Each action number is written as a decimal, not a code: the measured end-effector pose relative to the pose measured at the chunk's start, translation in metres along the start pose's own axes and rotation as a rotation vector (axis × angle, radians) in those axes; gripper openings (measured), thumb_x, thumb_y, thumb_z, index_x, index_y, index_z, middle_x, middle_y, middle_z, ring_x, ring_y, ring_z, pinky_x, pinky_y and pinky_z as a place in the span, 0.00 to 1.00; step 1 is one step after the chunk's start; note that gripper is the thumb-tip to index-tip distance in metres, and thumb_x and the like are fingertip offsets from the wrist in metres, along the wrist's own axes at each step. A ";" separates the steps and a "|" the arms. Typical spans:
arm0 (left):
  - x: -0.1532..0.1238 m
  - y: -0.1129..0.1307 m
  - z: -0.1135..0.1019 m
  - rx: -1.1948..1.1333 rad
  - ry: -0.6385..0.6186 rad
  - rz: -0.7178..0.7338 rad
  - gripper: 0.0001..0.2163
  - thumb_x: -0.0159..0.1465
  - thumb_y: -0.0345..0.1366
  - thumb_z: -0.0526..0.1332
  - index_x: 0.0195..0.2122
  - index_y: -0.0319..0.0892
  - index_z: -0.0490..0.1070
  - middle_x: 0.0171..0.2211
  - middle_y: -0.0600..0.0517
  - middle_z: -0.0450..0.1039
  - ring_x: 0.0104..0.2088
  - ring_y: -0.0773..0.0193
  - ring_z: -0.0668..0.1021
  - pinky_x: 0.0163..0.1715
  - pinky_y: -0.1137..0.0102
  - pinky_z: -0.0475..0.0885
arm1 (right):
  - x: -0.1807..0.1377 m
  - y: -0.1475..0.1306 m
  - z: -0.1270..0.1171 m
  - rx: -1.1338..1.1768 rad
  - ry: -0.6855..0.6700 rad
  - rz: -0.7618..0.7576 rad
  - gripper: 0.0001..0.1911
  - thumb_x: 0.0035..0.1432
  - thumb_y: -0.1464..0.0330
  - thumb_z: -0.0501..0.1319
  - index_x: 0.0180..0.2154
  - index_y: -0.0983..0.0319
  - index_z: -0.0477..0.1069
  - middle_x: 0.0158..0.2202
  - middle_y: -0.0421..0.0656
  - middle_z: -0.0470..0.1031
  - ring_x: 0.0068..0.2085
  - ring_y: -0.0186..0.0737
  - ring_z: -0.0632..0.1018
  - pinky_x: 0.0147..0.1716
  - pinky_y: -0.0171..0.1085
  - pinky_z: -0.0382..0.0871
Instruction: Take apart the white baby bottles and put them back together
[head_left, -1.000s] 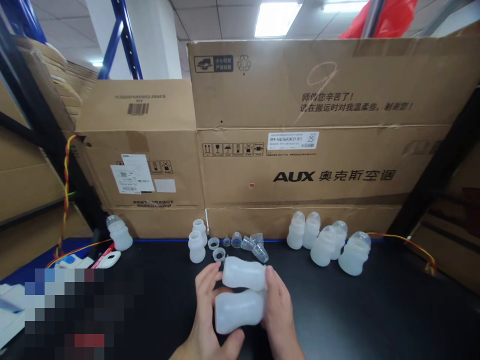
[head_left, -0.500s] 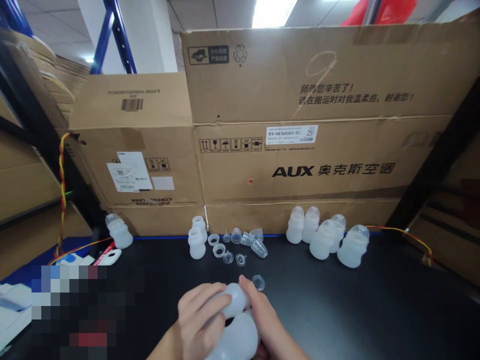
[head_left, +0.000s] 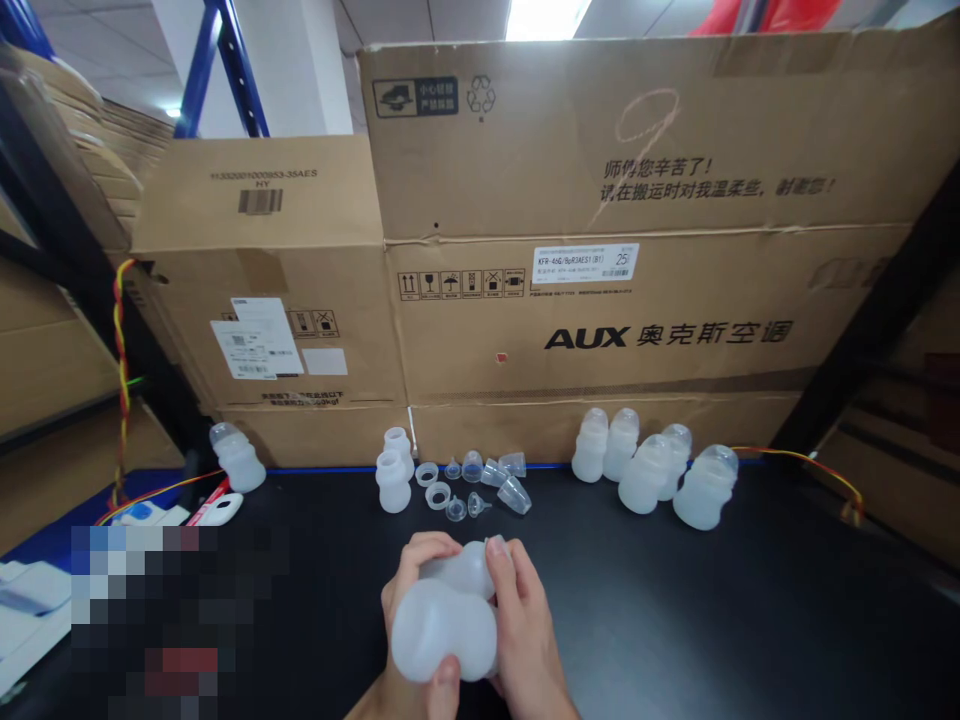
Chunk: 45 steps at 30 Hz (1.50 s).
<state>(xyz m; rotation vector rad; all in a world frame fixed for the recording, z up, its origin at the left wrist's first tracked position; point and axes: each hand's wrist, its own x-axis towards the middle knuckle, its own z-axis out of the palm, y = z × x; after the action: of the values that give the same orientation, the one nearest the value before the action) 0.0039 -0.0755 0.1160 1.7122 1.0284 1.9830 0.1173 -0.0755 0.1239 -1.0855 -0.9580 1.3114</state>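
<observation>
White frosted plastic forms the waisted nearer bottle (head_left: 444, 625) and the similar farther bottle (head_left: 471, 570), held together above the smooth black tabletop (head_left: 660, 620) at its near middle. The left hand (head_left: 398, 578) is curled closed around the pair from the left, its fingers over the farther bottle and its thumb pressed to the underside of the nearer one. The right hand (head_left: 526, 620) closes on their right ends, one fingertip on the farther bottle; the palm side hides whatever is at those ends. Beyond the hands, near the back edge, two uncapped white frosted bottles (head_left: 394, 483) stand upright, one behind the other. Just to their right lie two translucent plastic rings (head_left: 438, 495), small clear funnel-like pieces (head_left: 456, 508), a clear domed piece (head_left: 472, 466) and three clear tapered plastic cups (head_left: 514, 494). Farther right, five white bottles with clear domed caps (head_left: 647, 476) stand in a group, and one matching capped bottle (head_left: 238, 460) stands well apart at the far left. Brown printed cardboard (head_left: 465, 385) rises behind them all.
</observation>
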 end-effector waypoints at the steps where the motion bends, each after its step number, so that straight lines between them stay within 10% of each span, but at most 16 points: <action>1: 0.000 -0.002 0.000 -0.032 -0.023 -0.027 0.35 0.53 0.70 0.59 0.47 0.43 0.70 0.42 0.44 0.74 0.39 0.51 0.80 0.36 0.60 0.77 | 0.002 0.002 -0.002 -0.026 -0.015 -0.026 0.30 0.59 0.39 0.60 0.30 0.59 0.59 0.25 0.34 0.62 0.26 0.33 0.64 0.24 0.30 0.62; 15: 0.024 0.025 -0.008 -0.061 -0.652 -0.439 0.40 0.51 0.45 0.73 0.64 0.51 0.57 0.53 0.45 0.77 0.44 0.51 0.82 0.46 0.61 0.77 | 0.021 -0.021 -0.023 -0.152 -0.128 -0.120 0.27 0.65 0.42 0.59 0.35 0.60 0.64 0.26 0.35 0.65 0.26 0.31 0.65 0.25 0.29 0.60; 29: 0.017 0.028 -0.005 -0.231 -0.287 -0.531 0.40 0.50 0.52 0.73 0.62 0.46 0.65 0.62 0.40 0.69 0.64 0.38 0.70 0.61 0.51 0.68 | 0.029 -0.033 -0.031 -0.195 -0.087 -0.112 0.29 0.63 0.41 0.59 0.37 0.62 0.68 0.24 0.35 0.62 0.24 0.30 0.60 0.22 0.29 0.55; 36: 0.029 0.049 -0.006 -0.412 -0.307 -0.772 0.36 0.49 0.45 0.75 0.59 0.47 0.68 0.50 0.46 0.78 0.41 0.52 0.80 0.40 0.65 0.74 | 0.026 -0.028 -0.034 -0.267 0.006 -0.197 0.28 0.66 0.42 0.55 0.39 0.61 0.69 0.24 0.37 0.67 0.24 0.32 0.63 0.23 0.31 0.59; 45: 0.024 0.043 -0.003 -0.346 -0.125 -0.808 0.26 0.54 0.49 0.72 0.52 0.46 0.73 0.43 0.49 0.78 0.40 0.56 0.78 0.39 0.68 0.72 | 0.013 -0.028 -0.029 -0.315 -0.040 -0.247 0.25 0.67 0.45 0.57 0.41 0.61 0.70 0.21 0.36 0.66 0.21 0.32 0.63 0.20 0.30 0.54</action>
<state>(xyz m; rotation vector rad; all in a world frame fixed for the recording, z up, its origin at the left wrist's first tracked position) 0.0048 -0.0903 0.1633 0.9885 1.0315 1.3973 0.1531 -0.0633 0.1428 -1.1377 -1.3166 1.0049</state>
